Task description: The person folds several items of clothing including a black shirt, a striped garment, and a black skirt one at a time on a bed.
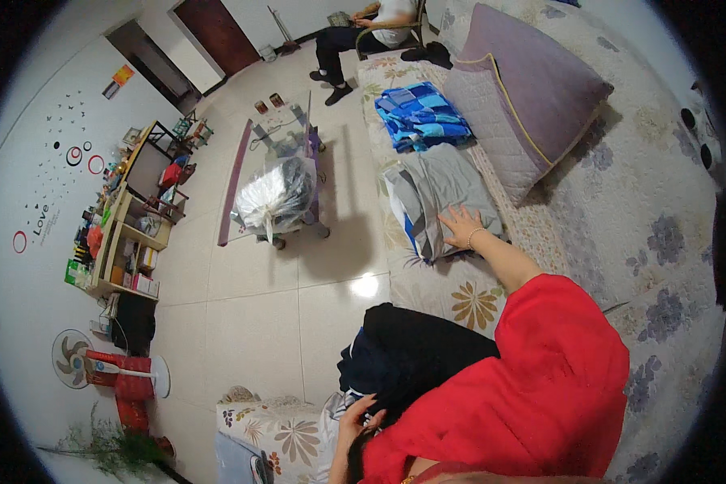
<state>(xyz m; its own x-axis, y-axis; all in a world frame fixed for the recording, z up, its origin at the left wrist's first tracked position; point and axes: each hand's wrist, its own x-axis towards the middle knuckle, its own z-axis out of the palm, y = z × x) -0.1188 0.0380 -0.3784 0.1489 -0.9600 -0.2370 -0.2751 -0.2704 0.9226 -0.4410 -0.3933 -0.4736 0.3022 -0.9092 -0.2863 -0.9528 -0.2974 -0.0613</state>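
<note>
My right hand point(462, 226) lies flat with spread fingers on a folded grey garment point(440, 181), part of a stack on the patterned sofa seat. White and blue cloth point(403, 216) shows at the stack's left edge. Just beyond lies a folded blue checked cloth point(422, 115). My left hand point(353, 421) is low in the view, beside dark cloth point(411, 351) over my lap. Its fingers are bent against the cloth; what they hold, if anything, is hidden. Pale striped cloth point(331, 415) lies next to it.
A large mauve cushion point(532, 97) leans on the sofa back. A glass table point(254, 153) carries a full plastic bag point(276, 194). Folded grey-blue cloth point(238, 460) lies at lower left. Beyond are a fan point(77, 359), shelves point(129, 242) and a seated person point(363, 40).
</note>
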